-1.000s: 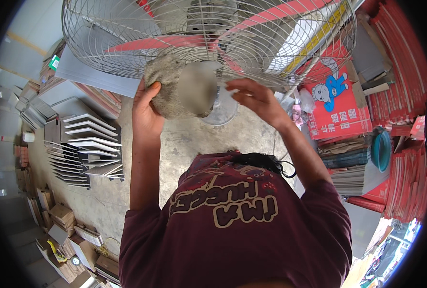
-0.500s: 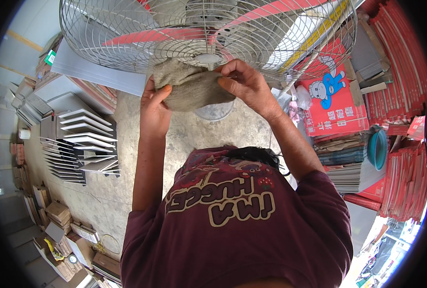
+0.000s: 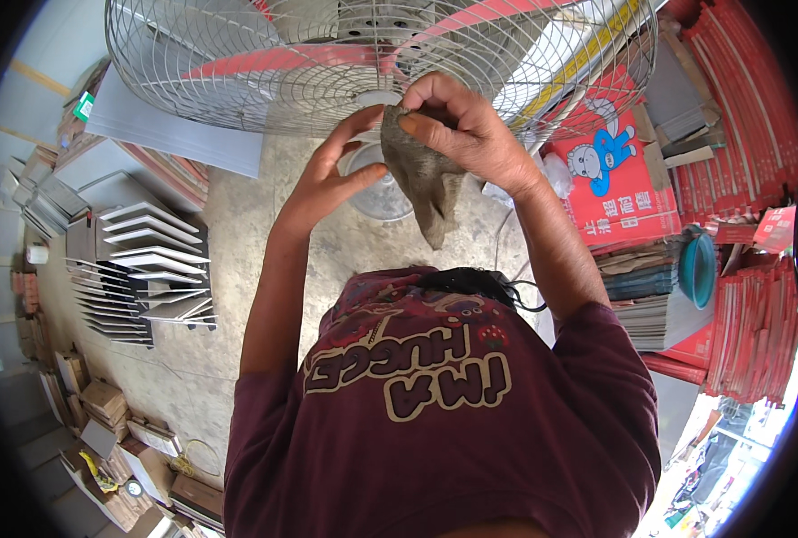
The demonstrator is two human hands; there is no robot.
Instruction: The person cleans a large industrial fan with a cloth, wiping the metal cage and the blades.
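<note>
A grey-brown cloth [image 3: 419, 172] hangs in folds from my right hand [image 3: 478, 142], pinched at its top edge between thumb and fingers. Its lower end tapers to a loose point above the floor. My left hand [image 3: 325, 184] is just left of the cloth, fingers and thumb apart; the index fingertip comes close to the cloth's upper edge, and whether it touches I cannot tell. Right in front of both hands is a large fan [image 3: 282, 65] with a wire guard and red blades. Its round grey base [image 3: 376, 199] shows on the floor below, partly behind the cloth.
To the left, white and dark tile samples [image 3: 152, 242] stand in a rack. At right are a red printed carton [image 3: 623, 202], stacks of red boxes [image 3: 749, 332] and a teal basin [image 3: 697, 272]. Several boxes [image 3: 104, 405] sit at the lower left on the concrete floor [image 3: 219, 386].
The cloth has gone from being stretched between both hands to hanging from my right hand alone. My left hand has let go and its fingers have spread.
</note>
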